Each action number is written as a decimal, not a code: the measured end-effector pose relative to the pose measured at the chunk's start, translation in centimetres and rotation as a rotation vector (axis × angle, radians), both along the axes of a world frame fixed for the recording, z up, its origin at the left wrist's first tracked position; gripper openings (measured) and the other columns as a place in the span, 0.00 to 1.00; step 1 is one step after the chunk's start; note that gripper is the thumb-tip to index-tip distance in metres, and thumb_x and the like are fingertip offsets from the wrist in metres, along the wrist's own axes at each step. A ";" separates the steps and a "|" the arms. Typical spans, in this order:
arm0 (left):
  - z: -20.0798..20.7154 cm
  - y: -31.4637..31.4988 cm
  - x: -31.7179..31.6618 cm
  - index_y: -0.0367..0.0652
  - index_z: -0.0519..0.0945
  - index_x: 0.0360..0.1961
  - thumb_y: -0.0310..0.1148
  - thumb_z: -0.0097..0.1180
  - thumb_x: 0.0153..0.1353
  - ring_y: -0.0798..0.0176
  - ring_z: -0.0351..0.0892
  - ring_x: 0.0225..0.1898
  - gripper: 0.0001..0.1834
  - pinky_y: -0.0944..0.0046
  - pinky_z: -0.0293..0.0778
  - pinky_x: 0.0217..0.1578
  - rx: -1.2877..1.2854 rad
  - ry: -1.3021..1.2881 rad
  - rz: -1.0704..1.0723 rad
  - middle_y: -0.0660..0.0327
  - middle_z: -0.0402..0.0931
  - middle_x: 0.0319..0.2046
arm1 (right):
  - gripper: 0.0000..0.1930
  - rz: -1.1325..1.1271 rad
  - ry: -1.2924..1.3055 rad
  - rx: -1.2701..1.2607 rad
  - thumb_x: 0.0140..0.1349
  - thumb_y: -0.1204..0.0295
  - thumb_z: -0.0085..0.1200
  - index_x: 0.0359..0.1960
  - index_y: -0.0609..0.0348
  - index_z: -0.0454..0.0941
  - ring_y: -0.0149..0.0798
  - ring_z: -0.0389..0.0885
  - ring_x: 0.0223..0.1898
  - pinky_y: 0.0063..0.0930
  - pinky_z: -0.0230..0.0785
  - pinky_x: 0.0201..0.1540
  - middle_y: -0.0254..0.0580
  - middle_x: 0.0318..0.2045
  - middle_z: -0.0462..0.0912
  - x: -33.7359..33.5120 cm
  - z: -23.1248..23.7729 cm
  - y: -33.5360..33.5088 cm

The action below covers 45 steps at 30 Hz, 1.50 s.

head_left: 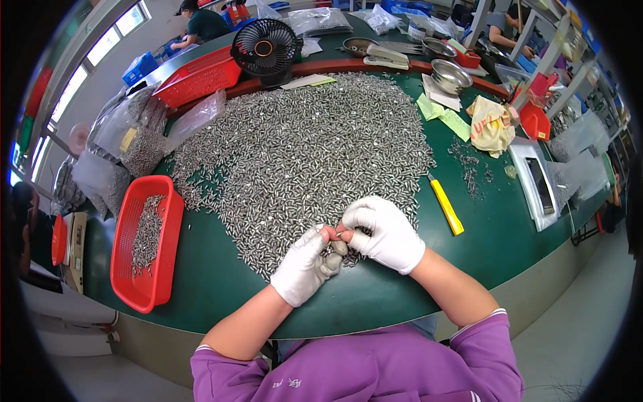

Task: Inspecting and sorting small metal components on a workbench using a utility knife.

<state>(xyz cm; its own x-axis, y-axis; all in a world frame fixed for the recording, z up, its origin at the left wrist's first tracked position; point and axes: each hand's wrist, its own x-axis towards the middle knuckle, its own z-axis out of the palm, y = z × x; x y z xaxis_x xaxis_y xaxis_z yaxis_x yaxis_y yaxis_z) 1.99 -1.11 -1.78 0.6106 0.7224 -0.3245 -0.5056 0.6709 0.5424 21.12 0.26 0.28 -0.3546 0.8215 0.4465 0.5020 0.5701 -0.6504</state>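
Note:
A wide heap of small silver cylindrical metal parts (321, 141) covers the middle of the green table. At its near edge my left hand (305, 264), in a white glove with bare fingertips, is closed in a pinch. My right hand (383, 233), gloved alike, meets it fingertip to fingertip. Between the fingertips shows a tiny metal part (340, 234), mostly hidden by the fingers. To the left, a red plastic basket (171, 234) holds a smaller lot of the same parts. A yellow-handled tool (447, 208) lies to the right of my right hand.
A black fan (266, 50) and another red basket (201, 77) stand at the back left. Bags of parts (144, 130) line the left side. Metal bowls (451, 75), a cloth bag (491, 126) and a phone-like black slab (540, 185) sit right. Other people work farther back.

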 end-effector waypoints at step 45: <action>-0.6 -0.2 -0.1 0.47 0.76 0.42 0.35 0.56 0.64 0.78 0.67 0.27 0.08 0.78 0.63 0.28 0.050 -0.010 -0.074 0.67 0.76 0.33 | 0.06 0.161 0.070 -0.081 0.55 0.69 0.57 0.32 0.55 0.79 0.46 0.78 0.39 0.37 0.71 0.43 0.39 0.35 0.79 0.1 -0.3 0.1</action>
<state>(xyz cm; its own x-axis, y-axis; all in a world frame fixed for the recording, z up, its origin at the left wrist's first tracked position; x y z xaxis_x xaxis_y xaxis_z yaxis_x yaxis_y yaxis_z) 1.92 -1.34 -2.42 0.6661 0.6902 -0.2827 -0.4613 0.6791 0.5710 21.20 0.40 -0.02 -0.4545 0.7911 0.4094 0.3608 0.5837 -0.7274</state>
